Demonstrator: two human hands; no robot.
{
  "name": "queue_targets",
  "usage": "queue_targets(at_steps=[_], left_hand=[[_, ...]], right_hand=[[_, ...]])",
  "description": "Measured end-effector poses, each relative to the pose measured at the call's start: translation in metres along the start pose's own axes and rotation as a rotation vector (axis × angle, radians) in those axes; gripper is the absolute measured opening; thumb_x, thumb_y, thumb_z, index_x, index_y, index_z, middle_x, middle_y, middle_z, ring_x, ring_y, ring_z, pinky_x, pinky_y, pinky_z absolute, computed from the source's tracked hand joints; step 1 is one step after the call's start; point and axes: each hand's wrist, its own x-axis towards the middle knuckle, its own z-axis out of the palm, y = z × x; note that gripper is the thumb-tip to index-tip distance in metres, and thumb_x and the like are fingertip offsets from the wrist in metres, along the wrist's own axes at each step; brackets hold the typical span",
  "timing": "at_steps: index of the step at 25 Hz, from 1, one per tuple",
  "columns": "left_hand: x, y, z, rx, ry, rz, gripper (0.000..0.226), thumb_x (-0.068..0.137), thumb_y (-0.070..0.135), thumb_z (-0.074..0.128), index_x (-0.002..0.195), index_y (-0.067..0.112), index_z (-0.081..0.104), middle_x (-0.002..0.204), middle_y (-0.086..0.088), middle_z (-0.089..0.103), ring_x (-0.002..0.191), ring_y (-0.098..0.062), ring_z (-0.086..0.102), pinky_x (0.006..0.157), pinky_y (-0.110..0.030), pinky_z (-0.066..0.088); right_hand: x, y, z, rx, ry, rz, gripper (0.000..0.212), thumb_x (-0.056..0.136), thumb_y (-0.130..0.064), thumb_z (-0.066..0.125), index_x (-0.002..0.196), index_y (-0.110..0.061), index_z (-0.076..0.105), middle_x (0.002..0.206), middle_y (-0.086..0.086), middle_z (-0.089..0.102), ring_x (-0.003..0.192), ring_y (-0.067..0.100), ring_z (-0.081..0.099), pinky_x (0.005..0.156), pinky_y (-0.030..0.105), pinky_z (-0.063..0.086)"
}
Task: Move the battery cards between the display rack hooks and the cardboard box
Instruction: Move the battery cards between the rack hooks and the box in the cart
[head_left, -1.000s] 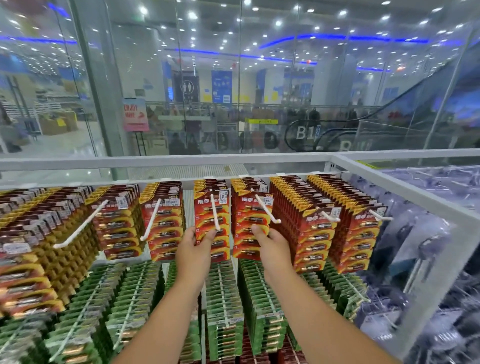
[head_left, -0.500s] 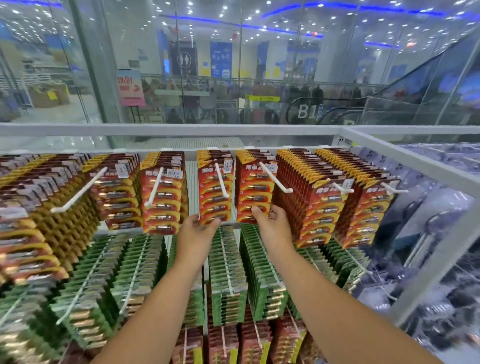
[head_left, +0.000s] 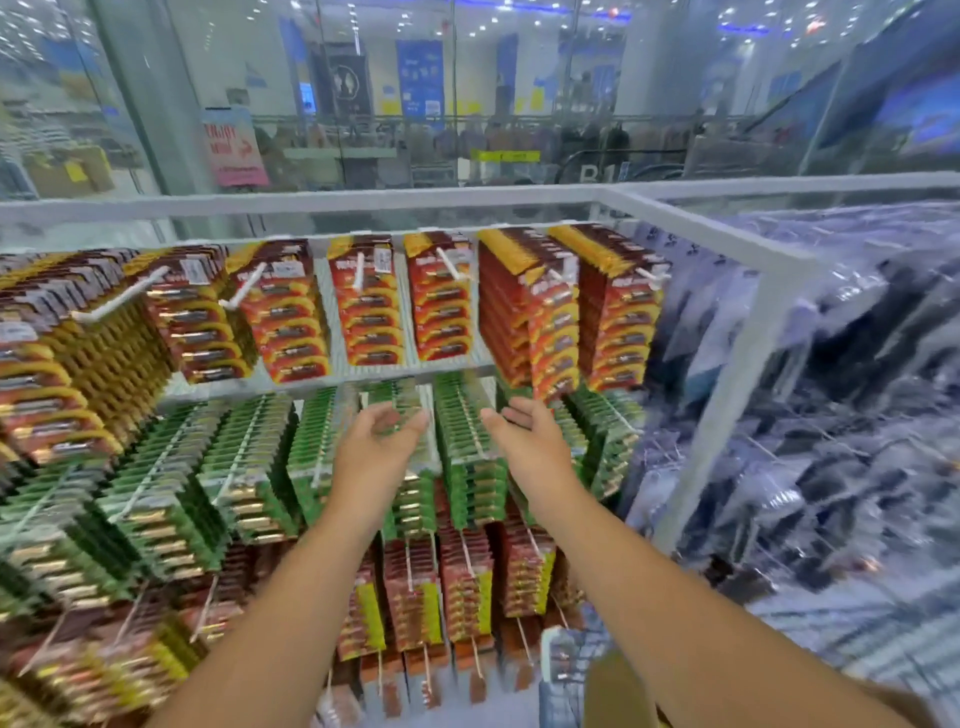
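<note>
- Battery cards (head_left: 366, 306) hung in rows on white display rack hooks (head_left: 120, 304): red-and-yellow packs along the top row, green packs (head_left: 244, 467) in the row beneath, more red packs (head_left: 467, 587) lower down.
- Left hand (head_left: 382, 441) raised in front of the green row, fingers loosely spread and relaxed, gripping nothing; blurred by motion.
- Right hand (head_left: 530, 441) raised beside it, also before the green row, fingers straight and slightly apart, holding nothing.
- Both hands just below the bottom edges of the two middle red-and-yellow stacks, apart from them; contact with the green packs behind cannot be told from the blur.
- Both forearms bare, reaching up from the lower edge of the view.
- White rack frame (head_left: 727, 244) across the top and down the right side of the display.
- Right of the frame, another hanging section of dark goods in clear plastic (head_left: 831, 415), too blurred to identify.
- Low near the right forearm, a tan shape (head_left: 613, 691), possibly cardboard; cannot tell for certain.
- Beyond the rack, glass wall (head_left: 467, 104) with a pink sign (head_left: 234, 148) and shop interior behind it.
</note>
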Motion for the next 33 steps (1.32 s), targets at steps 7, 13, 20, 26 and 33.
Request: queue_targets(at_steps=[7,13,20,26,33], left_hand=[[-0.112,0.005,0.088,0.016,-0.069,0.01,0.042,0.093,0.046,0.073,0.128,0.024,0.06,0.124,0.006,0.062,0.106,-0.011,0.059,0.088,-0.03,0.041],[-0.195,-0.024,0.218,0.05,-0.266,-0.044,0.047,0.09,0.034,0.079,0.129,0.012,0.064,0.113,0.001,0.068,0.102,-0.018,0.063,0.09,-0.032,0.054],[-0.273,-0.117,0.355,0.2,-0.551,-0.208,0.037,0.092,0.034,0.077,0.123,0.021,0.063,0.118,0.004,0.068,0.102,-0.011,0.062,0.083,-0.023,0.043],[-0.303,-0.232,0.432,0.379,-0.637,-0.381,0.046,0.089,0.044,0.078,0.126,0.021,0.062,0.122,0.004,0.068,0.106,-0.017,0.064,0.096,-0.037,0.051],[-0.311,-0.353,0.49,0.494,-0.738,-0.593,0.055,0.092,0.045,0.075,0.135,0.018,0.056,0.126,-0.001,0.065,0.112,-0.021,0.061,0.09,-0.032,0.044]], right_hand=[[-0.078,0.042,-0.128,0.033,0.028,0.014,0.058,0.097,-0.04,0.07,0.147,-0.02,0.048,0.138,-0.005,0.056,0.124,0.015,0.056,0.102,0.032,0.046],[-0.129,0.13,-0.275,0.039,0.208,0.165,0.052,0.098,-0.036,0.069,0.142,-0.016,0.051,0.128,-0.004,0.055,0.11,0.012,0.056,0.089,0.019,0.049],[-0.173,0.278,-0.385,0.035,0.513,0.465,0.052,0.095,-0.042,0.072,0.139,-0.021,0.055,0.123,-0.007,0.061,0.111,0.01,0.058,0.095,0.027,0.046],[-0.165,0.397,-0.418,0.069,0.62,0.807,0.052,0.095,-0.038,0.073,0.135,-0.011,0.053,0.117,0.004,0.064,0.102,0.017,0.063,0.082,0.023,0.052],[-0.117,0.501,-0.421,-0.01,0.684,1.096,0.064,0.097,-0.045,0.067,0.14,0.0,0.052,0.135,0.017,0.062,0.127,0.035,0.059,0.108,0.042,0.048]])
